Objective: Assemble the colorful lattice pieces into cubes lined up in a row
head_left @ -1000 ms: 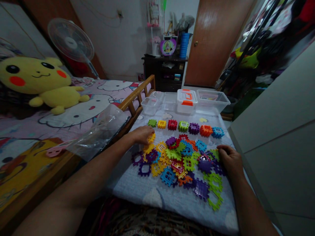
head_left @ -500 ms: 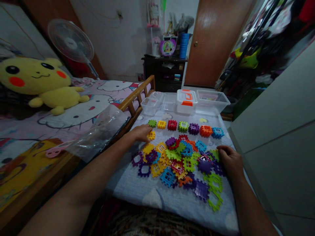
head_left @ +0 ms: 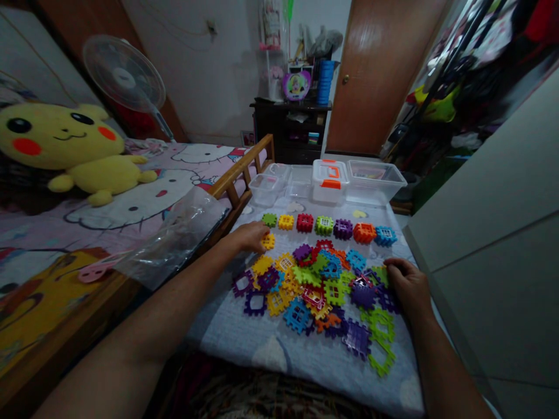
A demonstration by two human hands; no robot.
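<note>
A heap of flat, toothed plastic tiles [head_left: 317, 285] in many colours lies on a pale blue padded surface [head_left: 279, 349]. Behind it stands a row of several assembled cubes [head_left: 325, 225], green at the left through blue at the right. My left hand [head_left: 248, 235] reaches to the heap's far left corner and pinches a yellow tile [head_left: 268, 240] just in front of the green cube. My right hand [head_left: 408, 285] rests curled at the heap's right edge, fingers on the purple and green tiles there; what it grips, if anything, is hidden.
Clear plastic tubs [head_left: 375, 177] and a white box with orange latches [head_left: 329, 179] stand beyond the cubes. A crumpled clear bag [head_left: 179, 233] lies on the wooden bed rail at left. A yellow plush toy [head_left: 65, 145] and a fan [head_left: 124, 73] are on the bed side.
My left hand has lifted the yellow tile out of the heap's left side and carried it up toward the cube row. The right hand has stayed put.
</note>
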